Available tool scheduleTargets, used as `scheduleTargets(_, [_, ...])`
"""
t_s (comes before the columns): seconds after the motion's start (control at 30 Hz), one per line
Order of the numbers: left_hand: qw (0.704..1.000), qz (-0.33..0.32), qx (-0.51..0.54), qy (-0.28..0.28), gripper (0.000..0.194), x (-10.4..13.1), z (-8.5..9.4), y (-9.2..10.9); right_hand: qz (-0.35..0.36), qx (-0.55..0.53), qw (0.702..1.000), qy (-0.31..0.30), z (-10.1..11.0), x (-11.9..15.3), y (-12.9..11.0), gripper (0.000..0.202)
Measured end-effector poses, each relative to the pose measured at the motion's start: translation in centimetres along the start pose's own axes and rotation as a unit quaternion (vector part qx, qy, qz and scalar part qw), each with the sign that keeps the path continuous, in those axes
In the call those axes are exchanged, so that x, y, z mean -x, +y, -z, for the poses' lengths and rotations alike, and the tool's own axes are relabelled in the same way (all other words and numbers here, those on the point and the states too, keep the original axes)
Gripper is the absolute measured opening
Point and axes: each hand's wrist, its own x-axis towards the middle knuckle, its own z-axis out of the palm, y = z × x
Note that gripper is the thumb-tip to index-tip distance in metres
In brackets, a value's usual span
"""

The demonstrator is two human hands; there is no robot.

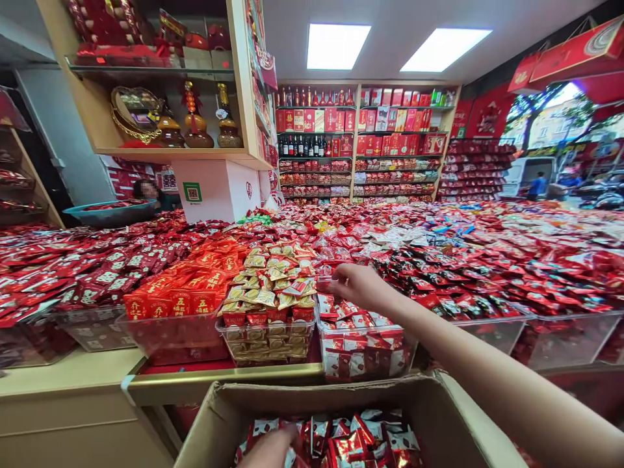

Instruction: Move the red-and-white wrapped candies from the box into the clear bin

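My right hand (358, 286) is over the clear bin of red and white packets (358, 351), its fingers curled around a red packet (325, 284). My left hand (275, 448) reaches into an open cardboard box (326, 394) at the bottom of the view, among red and white packets (351, 445). Its fingers are blurred, so what they hold cannot be made out. Left of the right hand is a clear bin heaped with gold packets (268, 286), and beside that a bin of orange-red packets (188, 286).
Clear bins of red and black packets (468, 279) extend to the right. A wooden display cabinet (170, 154) overhangs the left side above a blue basin (112, 214), with a person (147, 190) behind it. Stocked shelves (355, 143) line the back wall.
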Motion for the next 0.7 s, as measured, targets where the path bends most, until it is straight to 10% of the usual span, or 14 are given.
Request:
scheduleTargets(0.1, [0.972,-0.042,0.229,0.032,0.031,1.2,2.4,3.0,0.088,-0.226,0.970,-0.034,-1.1,6.5,-1.2,0.024])
scheduleTargets(0.23, [0.853,-0.060,0.504,0.122,0.022,1.5,4.7,7.2,-0.029,-0.407,0.906,-0.113,-6.5,11.9,-1.1,0.035])
scheduleTargets(0.43, [0.774,-0.051,0.613,0.152,0.017,0.8,4.0,8.6,-0.102,-0.557,0.812,-0.141,-9.6,11.6,-0.2,0.038])
scheduleTargets(0.7, [0.756,-0.059,0.638,0.133,0.019,1.7,3.3,8.2,-0.107,-0.585,0.785,-0.173,-9.7,12.1,0.0,0.041])
